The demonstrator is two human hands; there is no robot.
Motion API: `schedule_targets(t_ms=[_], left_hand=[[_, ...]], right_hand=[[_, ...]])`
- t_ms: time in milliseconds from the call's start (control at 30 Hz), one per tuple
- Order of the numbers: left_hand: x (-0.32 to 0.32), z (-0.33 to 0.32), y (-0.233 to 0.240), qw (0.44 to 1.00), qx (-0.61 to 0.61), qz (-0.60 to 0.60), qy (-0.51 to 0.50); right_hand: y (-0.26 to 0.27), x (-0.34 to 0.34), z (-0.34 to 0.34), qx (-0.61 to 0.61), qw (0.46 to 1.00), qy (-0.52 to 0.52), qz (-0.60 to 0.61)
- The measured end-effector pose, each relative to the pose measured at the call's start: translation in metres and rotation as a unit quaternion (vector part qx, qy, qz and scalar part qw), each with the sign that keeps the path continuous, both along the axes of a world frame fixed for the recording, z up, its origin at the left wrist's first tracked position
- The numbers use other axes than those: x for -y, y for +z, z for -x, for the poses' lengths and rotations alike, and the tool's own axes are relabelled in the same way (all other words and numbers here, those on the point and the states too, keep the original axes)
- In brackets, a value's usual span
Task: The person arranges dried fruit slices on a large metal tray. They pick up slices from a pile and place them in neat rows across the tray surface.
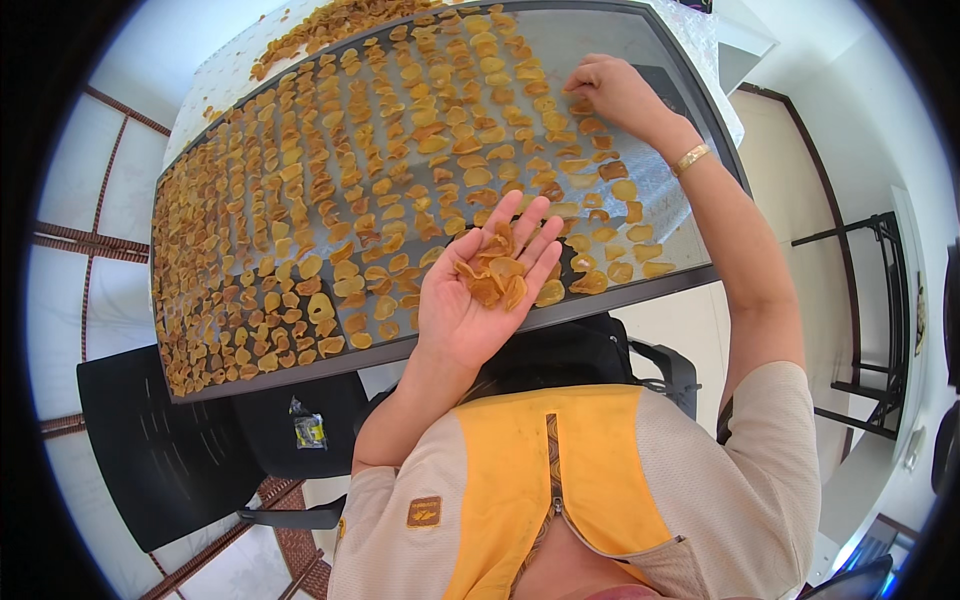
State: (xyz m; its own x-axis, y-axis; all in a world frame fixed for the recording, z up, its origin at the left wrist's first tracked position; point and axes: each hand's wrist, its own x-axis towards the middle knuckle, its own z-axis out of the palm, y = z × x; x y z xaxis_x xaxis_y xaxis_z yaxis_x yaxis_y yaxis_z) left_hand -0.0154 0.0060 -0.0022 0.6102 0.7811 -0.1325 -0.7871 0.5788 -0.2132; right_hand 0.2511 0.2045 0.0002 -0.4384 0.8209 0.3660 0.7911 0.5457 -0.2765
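My left hand (480, 300) is palm up, fingers spread, and cups a small pile of dried orange-yellow slices (495, 274) above the near side of a dark-framed mesh screen (645, 34). Many similar slices (360, 135) lie on the mesh in rows, dense at the left and wider apart toward the right. My right hand (600, 82) reaches over the far right part of the mesh, fingertips pinched together at the top of the rightmost row. Whether a slice is between those fingertips cannot be told.
A heap of loose slices (337, 26) lies on the white-covered table (217, 75) beyond the screen. Black chairs (172, 442) stand at the near side, one with a small plastic packet (307, 431) on its seat. A black metal frame (889, 322) stands at the right wall.
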Motion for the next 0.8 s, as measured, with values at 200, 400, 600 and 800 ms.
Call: schedule_targets(t_ms=[200, 400, 600, 800], left_hand=[[-0.001, -0.001, -0.002, 1.000, 0.002, 0.000, -0.004], [-0.001, -0.002, -0.002, 1.000, -0.005, 0.010, -0.005], [-0.002, -0.003, -0.002, 1.000, -0.006, 0.014, -0.006], [-0.003, -0.005, -0.003, 1.000, -0.009, 0.017, -0.009]], right_hand=[[0.000, 0.000, -0.014, -0.087, 0.994, -0.061, 0.036], [0.002, -0.005, -0.022, -0.131, 0.974, -0.091, 0.158], [0.000, -0.008, -0.031, -0.131, 0.968, -0.110, 0.182], [-0.007, -0.009, -0.031, -0.147, 0.969, -0.094, 0.175]])
